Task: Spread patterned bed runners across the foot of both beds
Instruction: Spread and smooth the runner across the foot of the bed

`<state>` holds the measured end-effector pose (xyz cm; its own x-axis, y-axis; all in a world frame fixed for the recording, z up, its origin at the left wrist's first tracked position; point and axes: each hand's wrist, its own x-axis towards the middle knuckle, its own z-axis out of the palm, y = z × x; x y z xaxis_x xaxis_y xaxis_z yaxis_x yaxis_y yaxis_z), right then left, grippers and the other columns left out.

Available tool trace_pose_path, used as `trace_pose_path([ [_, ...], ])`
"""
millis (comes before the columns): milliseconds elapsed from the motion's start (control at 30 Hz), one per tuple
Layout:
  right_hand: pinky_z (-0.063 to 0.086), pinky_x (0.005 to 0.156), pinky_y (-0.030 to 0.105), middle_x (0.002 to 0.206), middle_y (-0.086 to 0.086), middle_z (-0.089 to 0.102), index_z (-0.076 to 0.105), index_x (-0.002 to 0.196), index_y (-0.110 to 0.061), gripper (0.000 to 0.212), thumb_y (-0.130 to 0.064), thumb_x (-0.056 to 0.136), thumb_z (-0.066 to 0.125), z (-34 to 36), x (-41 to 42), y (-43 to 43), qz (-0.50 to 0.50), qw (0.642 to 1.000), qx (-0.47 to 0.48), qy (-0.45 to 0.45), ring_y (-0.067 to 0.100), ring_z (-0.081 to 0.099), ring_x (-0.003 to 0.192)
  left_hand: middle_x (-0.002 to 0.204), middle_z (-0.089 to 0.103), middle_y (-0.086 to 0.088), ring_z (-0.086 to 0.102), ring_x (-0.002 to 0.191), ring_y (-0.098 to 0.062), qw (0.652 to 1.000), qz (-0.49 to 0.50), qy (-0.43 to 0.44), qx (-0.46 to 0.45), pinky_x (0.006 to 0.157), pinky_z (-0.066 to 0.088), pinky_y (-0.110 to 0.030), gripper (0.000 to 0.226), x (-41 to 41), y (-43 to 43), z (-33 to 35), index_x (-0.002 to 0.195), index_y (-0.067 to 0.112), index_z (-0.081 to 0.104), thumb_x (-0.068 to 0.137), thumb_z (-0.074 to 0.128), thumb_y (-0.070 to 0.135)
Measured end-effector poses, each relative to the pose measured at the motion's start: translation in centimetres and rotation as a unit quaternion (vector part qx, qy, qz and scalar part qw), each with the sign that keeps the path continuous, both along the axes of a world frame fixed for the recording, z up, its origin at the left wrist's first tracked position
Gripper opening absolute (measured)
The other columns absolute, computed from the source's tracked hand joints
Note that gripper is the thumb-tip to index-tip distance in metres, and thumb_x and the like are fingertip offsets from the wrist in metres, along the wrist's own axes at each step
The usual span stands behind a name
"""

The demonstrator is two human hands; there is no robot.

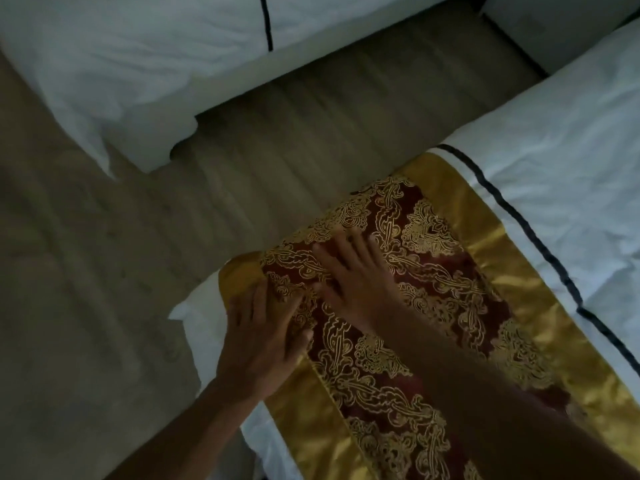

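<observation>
A dark red bed runner (446, 271) with gold scroll patterns and wide gold satin borders lies across the foot of the near bed (571, 188), at the lower right. Its end hangs over the bed's left edge. My left hand (263, 337) lies flat on the runner's near gold border by the bed corner, fingers spread. My right hand (349, 275) presses flat on the patterned middle, fingers apart, pointing toward the bed edge. The second bed (114, 64) stands at the upper left with white bedding and no runner in view.
A strip of beige carpet floor (294, 133) runs between the two beds. White duvets carry a thin dark stripe (526, 230). A pale piece of furniture (554, 26) stands at the top right between the beds.
</observation>
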<state>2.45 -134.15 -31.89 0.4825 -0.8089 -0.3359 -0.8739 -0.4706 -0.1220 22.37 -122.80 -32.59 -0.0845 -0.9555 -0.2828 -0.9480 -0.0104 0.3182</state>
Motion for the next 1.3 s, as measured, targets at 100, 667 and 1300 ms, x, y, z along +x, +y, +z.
trace_pose_path([
  [100, -0.002, 0.124, 0.056, 0.169, 0.006, -0.014, 0.000, 0.159, -0.042, 0.073, -0.077, 0.096, 0.008, -1.8, 0.3, -1.4, 0.029, 1.000, 0.002, 0.004, 0.029, -0.017, 0.155, 0.168, 0.007, -0.017, 0.008, 0.154, -0.036, 1.000, 0.005, 0.022, -0.014, 0.121, 0.017, -0.060, 0.072, -1.0, -1.9, -1.2, 0.159, 0.043, 0.010, 0.096, 0.021, 0.076],
  [667, -0.006, 0.125, 0.052, 0.170, 0.005, -0.004, 0.006, 0.160, -0.041, 0.064, -0.067, 0.102, 0.012, -0.9, -1.2, -3.3, 0.056, 0.998, -0.022, -0.027, 0.028, -0.009, 0.156, 0.168, 0.005, -0.014, 0.004, 0.155, -0.035, 1.000, 0.001, 0.006, 0.006, 0.122, 0.014, -0.060, 0.076, -2.1, -3.5, -1.2, 0.159, 0.040, 0.006, 0.094, 0.019, 0.076],
  [1300, 0.007, 0.124, 0.057, 0.169, 0.004, -0.017, -0.008, 0.160, -0.035, 0.064, -0.060, 0.104, 0.008, -1.5, -12.8, 9.2, -0.076, 0.997, -0.020, 0.010, 0.027, -0.017, 0.155, 0.170, 0.006, -0.005, 0.006, 0.156, -0.027, 0.982, -0.189, -0.011, -0.018, 0.122, 0.016, -0.055, 0.077, -5.1, 5.2, -2.0, 0.160, 0.036, 0.019, 0.095, 0.035, 0.074],
])
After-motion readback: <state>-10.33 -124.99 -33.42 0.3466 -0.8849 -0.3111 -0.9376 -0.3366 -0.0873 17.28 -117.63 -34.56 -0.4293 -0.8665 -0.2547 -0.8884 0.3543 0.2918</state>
